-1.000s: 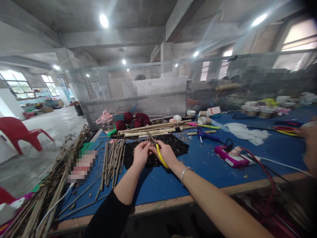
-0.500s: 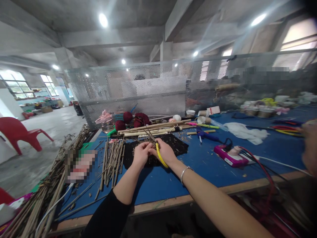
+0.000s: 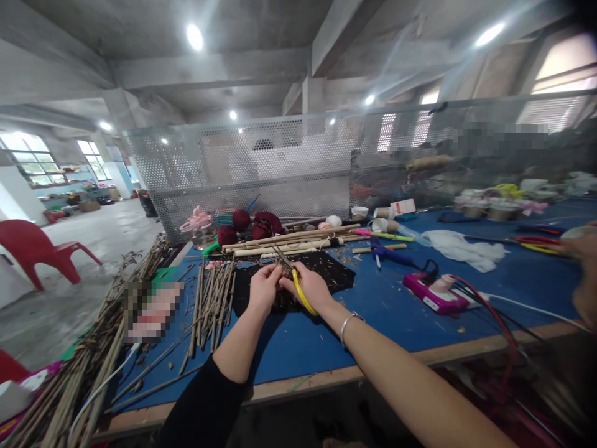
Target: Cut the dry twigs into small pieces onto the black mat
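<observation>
My right hand (image 3: 310,287) is closed around scissors (image 3: 302,292) with yellow handles, their metal blades pointing away and up to the left. Close beside it, my left hand (image 3: 265,287) has its fingers pinched together, its fingertips near those of the right hand. What the left fingers hold is too small and hidden to make out. Both hands are above a black cloth (image 3: 338,274) strewn with brown plant scraps. To the left of the cloth lie several cut dry sticks (image 3: 212,305).
A long bundle of dry stalks (image 3: 88,336) runs down the left edge. Dark red yarn balls (image 3: 267,225) and pale rods (image 3: 280,249) lie behind the cloth. On the right are a blue glue gun (image 3: 389,252), a purple power strip (image 3: 431,295) with cables, and another person's blurred hand (image 3: 585,280).
My hands stay nearly in place, with only a slight shift of the left fingers. At the right edge, the other person's hand has moved a little.
</observation>
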Motion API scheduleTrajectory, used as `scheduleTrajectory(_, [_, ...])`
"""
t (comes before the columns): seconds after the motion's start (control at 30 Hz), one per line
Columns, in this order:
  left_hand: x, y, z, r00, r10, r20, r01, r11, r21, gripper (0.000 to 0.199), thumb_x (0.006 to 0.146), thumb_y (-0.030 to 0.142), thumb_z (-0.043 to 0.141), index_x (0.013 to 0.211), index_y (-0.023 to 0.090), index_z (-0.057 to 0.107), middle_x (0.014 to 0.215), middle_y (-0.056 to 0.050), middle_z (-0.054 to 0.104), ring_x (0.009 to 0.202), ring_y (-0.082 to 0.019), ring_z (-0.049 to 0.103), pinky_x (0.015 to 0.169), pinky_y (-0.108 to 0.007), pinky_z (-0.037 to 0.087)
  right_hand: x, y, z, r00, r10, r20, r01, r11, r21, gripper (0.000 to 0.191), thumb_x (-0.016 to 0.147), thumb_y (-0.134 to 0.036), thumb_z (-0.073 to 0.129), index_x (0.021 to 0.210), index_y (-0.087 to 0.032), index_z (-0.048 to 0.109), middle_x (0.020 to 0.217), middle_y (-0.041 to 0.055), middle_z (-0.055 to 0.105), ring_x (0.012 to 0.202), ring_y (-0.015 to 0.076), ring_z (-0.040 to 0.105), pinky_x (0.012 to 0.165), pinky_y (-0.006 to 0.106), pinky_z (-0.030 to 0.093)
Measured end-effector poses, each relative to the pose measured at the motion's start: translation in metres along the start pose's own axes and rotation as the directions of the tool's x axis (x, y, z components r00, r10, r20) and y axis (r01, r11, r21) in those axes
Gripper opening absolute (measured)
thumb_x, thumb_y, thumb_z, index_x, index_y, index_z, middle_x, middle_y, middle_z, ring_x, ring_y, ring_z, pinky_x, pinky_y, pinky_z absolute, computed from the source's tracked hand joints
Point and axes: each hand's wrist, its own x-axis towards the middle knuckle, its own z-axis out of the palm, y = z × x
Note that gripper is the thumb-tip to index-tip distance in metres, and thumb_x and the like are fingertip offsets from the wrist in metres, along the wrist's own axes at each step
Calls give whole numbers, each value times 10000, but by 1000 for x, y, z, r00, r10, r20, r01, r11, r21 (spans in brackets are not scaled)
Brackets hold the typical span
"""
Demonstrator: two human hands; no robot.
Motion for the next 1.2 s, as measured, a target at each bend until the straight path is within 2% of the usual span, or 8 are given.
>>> scheduleTrajectory(0.13, [0,-1,0,1000,11,22,-10,1000,-13,309,559,324,728,769,113,645,666,-27,632,551,-83,548,555,-196,438,1,0,0,998,-68,-9,68,998,1,481,713,-468,594,1087,-198,458,960,65,585,890,194,561,687,260,394])
scheduleTrajectory(0.27, [-1,-1,1,999,8,54,-8,1000,-1,299,555,312,730,768,115,655,663,-31,640,570,-95,558,571,-202,441,2,0,0,995,-95,-41,96,995,16,519,704,-460,609,1109,-179,444,999,91,570,948,207,535,740,283,399])
scheduleTrajectory(0.53, [-1,-1,0,1000,4,27,-4,1000,-1,295,573,350,718,753,126,649,684,-29,640,585,-101,561,571,-215,458,-2,-4,-4,1000,-23,13,23,999,36,314,756,-451,558,970,-226,513,794,28,635,695,167,602,570,214,359])
scheduleTrajectory(0.83, [-6,3,1,1000,5,13,-5,999,36,279,593,345,704,747,119,651,670,-22,625,557,-85,542,522,-181,440,-3,-4,-2,999,2,36,-4,998,69,322,775,-458,529,1003,-231,547,795,49,667,692,184,631,577,226,391])
scheduleTrajectory(1.0, [-5,9,8,1000,14,-16,-13,998,58,279,603,350,692,762,124,652,682,-32,635,569,-99,556,532,-194,450,0,-5,-8,998,6,55,-8,999,41,306,781,-471,516,962,-227,557,752,42,664,659,180,629,556,222,385])
scheduleTrajectory(1.1, [2,18,14,1000,0,1,0,1000,27,261,601,346,692,728,122,645,652,-25,629,544,-90,549,517,-182,434,11,-4,-19,995,-42,86,43,999,-14,332,757,-489,541,962,-229,543,765,32,652,689,183,626,572,226,384])
scheduleTrajectory(1.2, [8,21,14,1000,2,-2,-2,1000,-6,269,599,337,693,754,123,646,660,-23,633,548,-92,558,510,-180,429,24,0,-28,982,-146,117,152,987,-43,446,709,-518,581,1034,-221,509,879,51,623,797,200,605,640,254,404])
